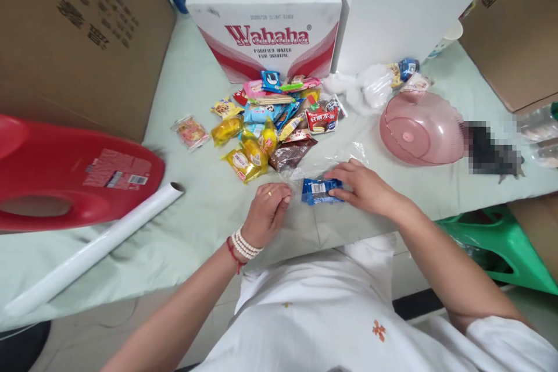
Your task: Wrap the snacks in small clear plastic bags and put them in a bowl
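Observation:
A small blue snack packet [320, 191] lies on the pale green table cover [204, 203], inside or on a clear plastic bag [331, 160]. My right hand [364, 186] rests on the packet's right end, fingers pressed against it. My left hand [267, 212] is curled just left of the packet, its fingertips pinched at the clear bag's edge; what they hold is hard to see. A pile of several wrapped snacks [272, 122] sits just beyond both hands.
A Wahaha water carton [265, 29] and white boxes [405, 11] stand at the back. A pink plate [421, 128] lies upside down at right, a red plastic stool [65, 174] and a white roll [100, 244] at left. Brown cartons flank both sides. A green stool [497, 244] stands below the table edge.

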A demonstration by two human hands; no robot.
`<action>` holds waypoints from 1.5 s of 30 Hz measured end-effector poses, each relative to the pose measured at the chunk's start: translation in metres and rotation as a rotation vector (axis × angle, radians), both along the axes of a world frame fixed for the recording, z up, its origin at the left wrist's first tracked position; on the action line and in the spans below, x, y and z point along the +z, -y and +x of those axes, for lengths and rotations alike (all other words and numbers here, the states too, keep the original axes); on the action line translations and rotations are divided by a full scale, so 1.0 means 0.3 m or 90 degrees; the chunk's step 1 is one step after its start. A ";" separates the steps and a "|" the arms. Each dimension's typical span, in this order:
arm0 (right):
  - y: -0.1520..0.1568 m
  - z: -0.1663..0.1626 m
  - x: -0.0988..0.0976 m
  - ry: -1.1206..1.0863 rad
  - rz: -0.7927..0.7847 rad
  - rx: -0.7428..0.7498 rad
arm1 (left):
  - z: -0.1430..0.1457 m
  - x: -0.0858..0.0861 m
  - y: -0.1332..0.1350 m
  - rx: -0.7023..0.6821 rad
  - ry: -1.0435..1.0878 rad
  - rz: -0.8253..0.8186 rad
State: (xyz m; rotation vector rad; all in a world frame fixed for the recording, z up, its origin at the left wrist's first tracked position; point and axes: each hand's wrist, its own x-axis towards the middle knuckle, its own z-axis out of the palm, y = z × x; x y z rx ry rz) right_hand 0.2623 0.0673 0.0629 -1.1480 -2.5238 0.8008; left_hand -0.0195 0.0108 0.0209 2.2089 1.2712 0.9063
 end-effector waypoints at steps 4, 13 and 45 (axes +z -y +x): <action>-0.047 -0.047 -0.031 0.043 -0.034 -0.003 | -0.007 -0.007 0.001 0.006 -0.004 0.020; -0.003 -0.033 0.003 -0.064 -0.026 -0.007 | 0.030 0.001 -0.040 0.084 -0.005 -0.026; -0.081 -0.019 -0.106 -0.101 -0.031 -0.330 | 0.227 0.006 -0.047 0.121 -0.212 0.110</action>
